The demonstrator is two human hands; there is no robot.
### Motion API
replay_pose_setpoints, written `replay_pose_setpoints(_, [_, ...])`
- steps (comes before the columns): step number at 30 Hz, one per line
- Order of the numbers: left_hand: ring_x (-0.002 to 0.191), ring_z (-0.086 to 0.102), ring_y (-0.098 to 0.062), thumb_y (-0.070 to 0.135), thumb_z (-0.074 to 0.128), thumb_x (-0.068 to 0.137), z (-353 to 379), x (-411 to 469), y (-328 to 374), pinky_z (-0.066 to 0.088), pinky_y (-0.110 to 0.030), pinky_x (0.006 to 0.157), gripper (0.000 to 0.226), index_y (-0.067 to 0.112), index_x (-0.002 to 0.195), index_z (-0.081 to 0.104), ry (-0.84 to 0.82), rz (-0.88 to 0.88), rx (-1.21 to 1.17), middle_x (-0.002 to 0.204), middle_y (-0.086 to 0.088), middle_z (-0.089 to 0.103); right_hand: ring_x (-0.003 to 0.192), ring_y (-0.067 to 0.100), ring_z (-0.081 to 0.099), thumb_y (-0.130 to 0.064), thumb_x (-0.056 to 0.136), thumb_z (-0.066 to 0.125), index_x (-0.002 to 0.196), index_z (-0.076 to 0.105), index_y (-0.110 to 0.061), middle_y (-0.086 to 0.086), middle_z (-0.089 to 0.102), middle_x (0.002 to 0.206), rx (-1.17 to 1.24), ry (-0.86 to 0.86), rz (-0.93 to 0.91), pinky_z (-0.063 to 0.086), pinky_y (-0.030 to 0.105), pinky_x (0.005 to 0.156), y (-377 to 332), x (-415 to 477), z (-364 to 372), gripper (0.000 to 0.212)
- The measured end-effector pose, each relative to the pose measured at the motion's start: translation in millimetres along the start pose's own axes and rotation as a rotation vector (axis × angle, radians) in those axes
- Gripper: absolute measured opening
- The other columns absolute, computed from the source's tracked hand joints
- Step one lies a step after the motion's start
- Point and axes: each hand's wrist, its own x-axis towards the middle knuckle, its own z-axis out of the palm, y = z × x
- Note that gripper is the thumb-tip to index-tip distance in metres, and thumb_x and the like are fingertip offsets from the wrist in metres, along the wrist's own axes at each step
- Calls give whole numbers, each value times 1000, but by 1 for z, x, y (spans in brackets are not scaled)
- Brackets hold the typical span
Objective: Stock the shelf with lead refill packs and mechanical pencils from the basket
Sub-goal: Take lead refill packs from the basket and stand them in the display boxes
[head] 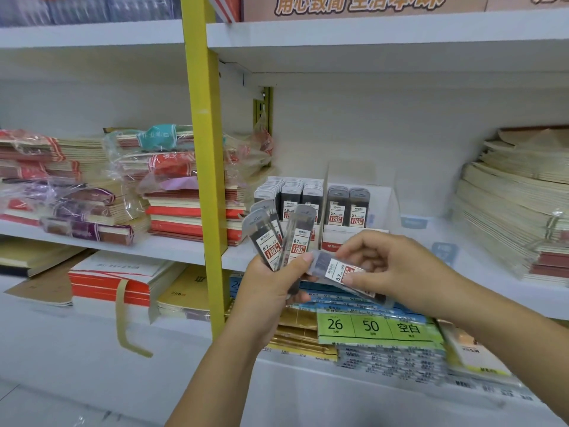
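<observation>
Before shelving (172,249), left hand (271,288) and right hand (391,266) hold "0.7 HB" packs (297,238).

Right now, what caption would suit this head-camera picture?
Left hand holds a fan of lead refill packs while right hand pinches a single pack before the display box.

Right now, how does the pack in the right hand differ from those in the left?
The right hand pinches a single pack; the left hand grips a bunch. The single pack lies sideways; the bunch stands upright, fanned. Visible labels on both read 0.7.
</observation>
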Motion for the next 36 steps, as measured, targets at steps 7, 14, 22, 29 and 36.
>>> replay_pose_setpoints(7, [70, 67, -4, 26, 72, 91, 8, 5, -5, 49, -19, 52, 19, 19, 108, 71, -5, -67, -37, 89, 2, 77, 83, 16, 73, 0, 82, 68, 113, 54, -56, -11, 67, 101, 206, 175, -68, 60, 30, 63, -3, 17, -30, 65])
replay_pose_setpoints(14, [67, 56, -7, 27, 69, 83, 18, 12, -7, 42, -21, 48, 12, 34, 86, 78, -42, -110, -90, 90, -1, 73, 77, 5, 65, -20, 81, 76, 98, 52, -48, -11, 70, 85, -162, 547, -224, 54, 31, 76, 3, 61, -72, 41])
replay_pose_setpoints(22, [86, 72, -7, 20, 61, 98, 22, 13, -11, 54, -21, 60, 17, 29, 110, 69, -59, -114, -54, 107, 5, 78, 77, -2, 62, -17, 84, 73, 105, 51, -36, -18, 62, 88, -370, 412, -186, 48, 17, 71, 26, 80, -61, 36])
replay_pose_setpoints(29, [88, 74, -7, 20, 60, 99, 21, 13, -12, 55, -21, 60, 21, 29, 118, 65, -55, -116, -62, 108, 6, 77, 74, -2, 61, -21, 80, 77, 101, 51, -40, -17, 61, 86, -400, 400, -169, 43, 12, 64, 27, 91, -66, 39])
replay_pose_setpoints(36, [87, 74, -6, 21, 61, 99, 21, 13, -11, 54, -21, 60, 20, 30, 116, 65, -49, -114, -70, 108, 7, 77, 78, 3, 62, -20, 82, 75, 104, 52, -39, -16, 62, 89, -406, 421, -232, 51, 25, 72, 27, 91, -65, 38])
